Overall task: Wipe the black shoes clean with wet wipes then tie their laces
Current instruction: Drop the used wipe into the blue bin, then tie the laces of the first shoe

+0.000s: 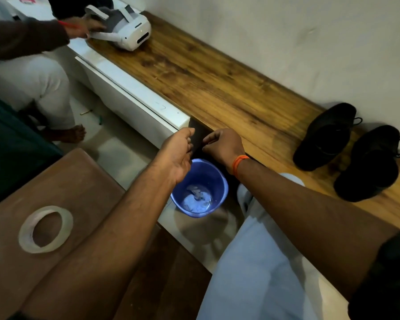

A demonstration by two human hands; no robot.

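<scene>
Two black shoes (326, 135) (370, 165) lie side by side on the wooden bench top (217, 88) at the right, close to the wall, with lace loops showing at their far ends. Both hands are well left of them, over a blue bucket (217, 181) on the floor. Crumpled white wipes (198, 197) lie in its bottom. My left hand (178, 155) hovers above the bucket rim with relaxed fingers and holds nothing. My right hand (224, 144) has its fingers curled, and I see nothing in it.
A white headset (129, 31) sits at the bench's far end, with another person's hand (83, 26) on its strap. That person sits at the left, bare foot on the floor. A tape roll (45, 229) lies on the brown stool (79, 181). White drawer fronts (134, 105) run below the bench.
</scene>
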